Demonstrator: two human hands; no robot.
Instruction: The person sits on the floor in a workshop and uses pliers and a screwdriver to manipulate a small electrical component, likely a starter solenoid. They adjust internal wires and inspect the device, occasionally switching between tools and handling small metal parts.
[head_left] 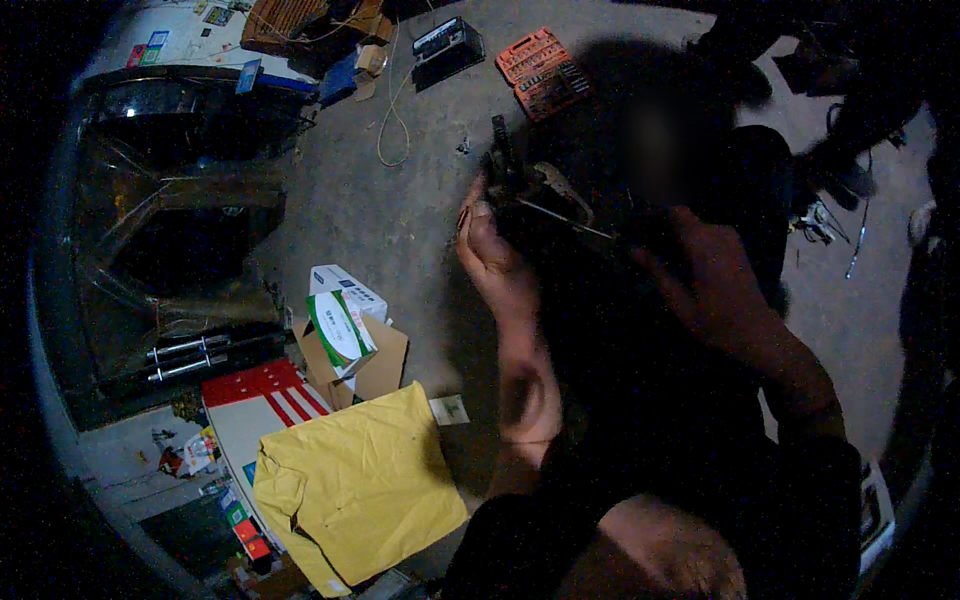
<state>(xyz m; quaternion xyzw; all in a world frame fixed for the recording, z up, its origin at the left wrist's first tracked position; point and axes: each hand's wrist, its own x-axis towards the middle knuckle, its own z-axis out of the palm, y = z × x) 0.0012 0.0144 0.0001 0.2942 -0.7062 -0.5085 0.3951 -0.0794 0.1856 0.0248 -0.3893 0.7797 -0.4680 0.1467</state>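
My left hand (490,245) is closed around the edge of a dark, angular mechanical part (503,150), which stands up above the fingers. Beside it a curved, worn-looking metal piece (562,190) catches some light. A thin, straight metal rod (565,218) slants from that part down toward my right hand (710,280). The fingers of the right hand are bent near the rod's lower end, and deep shadow hides whatever lies in them. What the rod ends in cannot be made out, nor can most of the dark mass between my hands.
Beyond my hands an orange socket set case (540,75) lies open, with a black box (447,52) left of it. A yellow shirt (360,480) and an open cardboard box (385,365) are at the lower left. Small metal parts (822,222) lie at the right.
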